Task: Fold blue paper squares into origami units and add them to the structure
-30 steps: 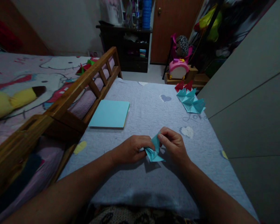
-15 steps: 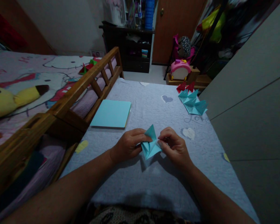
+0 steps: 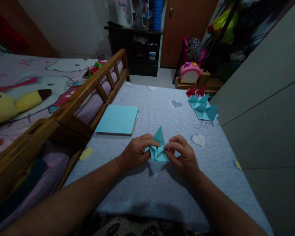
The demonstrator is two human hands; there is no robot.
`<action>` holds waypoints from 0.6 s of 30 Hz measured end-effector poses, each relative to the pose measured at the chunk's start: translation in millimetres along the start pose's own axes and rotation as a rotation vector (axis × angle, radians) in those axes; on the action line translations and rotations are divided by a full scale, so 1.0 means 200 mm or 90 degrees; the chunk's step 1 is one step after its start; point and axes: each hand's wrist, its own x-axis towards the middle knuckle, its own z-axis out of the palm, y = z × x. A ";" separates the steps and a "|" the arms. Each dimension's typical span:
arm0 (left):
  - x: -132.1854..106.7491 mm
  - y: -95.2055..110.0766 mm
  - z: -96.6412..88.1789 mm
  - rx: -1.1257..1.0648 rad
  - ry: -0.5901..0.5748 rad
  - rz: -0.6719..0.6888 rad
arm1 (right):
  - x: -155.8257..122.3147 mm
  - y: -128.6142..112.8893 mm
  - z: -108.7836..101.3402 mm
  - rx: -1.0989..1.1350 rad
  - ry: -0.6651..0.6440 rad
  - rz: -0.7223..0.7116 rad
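Note:
Between both hands, just above the bedsheet, is a light-blue folded origami paper (image 3: pixel 159 154) with one tall point standing up. My left hand (image 3: pixel 139 150) pinches its left side, fingers over the front and thumb below. At the right edge, the thumb and fingertips of my right hand (image 3: pixel 183 155) close on the paper. Beyond my left hand lies a square stack of light-blue paper (image 3: pixel 118 119). Several finished-looking light-blue folded pieces (image 3: pixel 203 108) sit at the far right, with red folded pieces (image 3: pixel 195 91) behind them.
A pale blue sheet (image 3: pixel 159 203) with heart prints covers the surface. Along the left runs a wooden bed rail (image 3: pixel 88 88), with a yellow plush toy (image 3: pixel 17 106) past it. To the right rises a pale cabinet panel (image 3: pixel 265 98). A dark shelf (image 3: pixel 135 52) stands at the back.
My right hand's fingertips have closed in on the right side of the paper. The paper has tilted, its lower tip now folded up and its top point standing slightly higher.

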 end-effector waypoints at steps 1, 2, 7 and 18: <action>0.00 0.00 0.00 0.001 -0.001 0.003 | 0.00 0.00 0.00 -0.013 0.002 -0.009; 0.00 0.00 0.00 0.001 -0.001 0.006 | 0.00 -0.01 0.00 -0.025 0.004 -0.019; 0.00 0.00 0.00 -0.007 0.005 0.005 | 0.00 -0.01 0.00 -0.071 0.009 -0.072; 0.00 0.00 0.00 -0.007 -0.003 0.002 | -0.01 0.00 0.00 -0.067 -0.008 -0.096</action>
